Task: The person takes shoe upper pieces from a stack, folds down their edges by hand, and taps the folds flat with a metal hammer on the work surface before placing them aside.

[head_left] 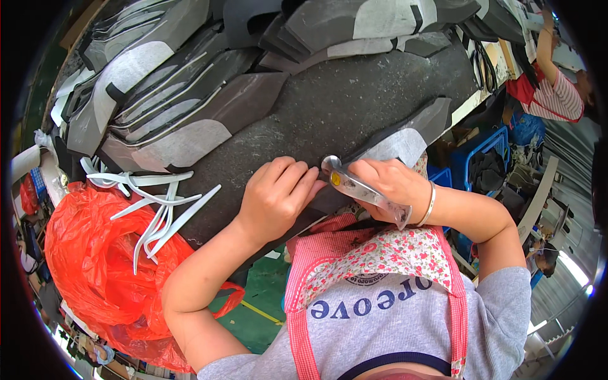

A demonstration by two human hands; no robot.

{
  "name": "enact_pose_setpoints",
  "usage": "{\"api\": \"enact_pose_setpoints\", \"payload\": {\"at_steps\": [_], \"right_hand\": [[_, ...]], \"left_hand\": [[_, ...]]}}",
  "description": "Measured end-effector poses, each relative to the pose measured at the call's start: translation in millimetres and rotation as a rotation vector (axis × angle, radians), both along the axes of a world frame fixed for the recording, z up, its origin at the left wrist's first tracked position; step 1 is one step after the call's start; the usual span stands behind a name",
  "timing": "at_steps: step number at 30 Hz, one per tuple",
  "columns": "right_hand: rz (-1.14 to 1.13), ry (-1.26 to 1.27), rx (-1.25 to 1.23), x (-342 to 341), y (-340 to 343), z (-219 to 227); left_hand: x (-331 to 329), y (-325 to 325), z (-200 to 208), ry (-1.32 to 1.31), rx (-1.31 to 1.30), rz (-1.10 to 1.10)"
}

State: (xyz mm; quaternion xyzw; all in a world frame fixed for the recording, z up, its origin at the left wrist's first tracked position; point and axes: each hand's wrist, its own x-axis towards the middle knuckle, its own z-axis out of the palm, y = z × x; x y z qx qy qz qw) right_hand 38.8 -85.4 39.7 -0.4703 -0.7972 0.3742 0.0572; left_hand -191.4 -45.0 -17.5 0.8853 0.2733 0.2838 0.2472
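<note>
My right hand (394, 185) is closed around a silver metal hand tool (370, 196) with a round yellow spot near its rounded far end; its exact kind is unclear. Close to that end, my left hand (277, 195) is closed, thumb and fingertips pressed together. Whatever it pinches is too hidden to name. Both hands are at the near edge of a dark worktable (354, 88). Just beyond the right hand lies a dark grey cut piece (432, 122) with a pale patch; part of it is hidden behind the hand.
Overlapping stacks of dark grey pieces with pale patches (183, 142) cover the table's far and left sides. White strips (168, 215) hang over a red plastic bag (114, 266) at left. A blue crate (484, 158) stands at right, and another person (557, 95) is at far right.
</note>
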Motion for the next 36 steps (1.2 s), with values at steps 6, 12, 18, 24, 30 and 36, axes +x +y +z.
{"api": "enact_pose_setpoints", "payload": {"at_steps": [6, 12, 18, 24, 30, 36], "right_hand": [[-0.005, 0.019, -0.049, 0, 3, -4], [0.002, -0.002, -0.040, -1, 4, -4], [0.005, 0.082, 0.005, -9, 10, -4], [0.047, 0.113, 0.128, -16, 12, -6], [-0.052, 0.096, 0.087, 3, 2, -17], [-0.340, 0.210, 0.320, 56, -5, -2]], "left_hand": [[-8, -7, -3, -0.017, -0.227, 0.164], [-6, -14, -6, -0.044, -0.005, 0.088], [-4, -16, 2, 0.106, 0.204, -0.040], [-4, -22, 12, 0.279, 0.309, -0.098], [15, -21, 25, 0.436, 0.132, -0.161], [75, -22, 40, 0.226, 0.068, -0.026]]}}
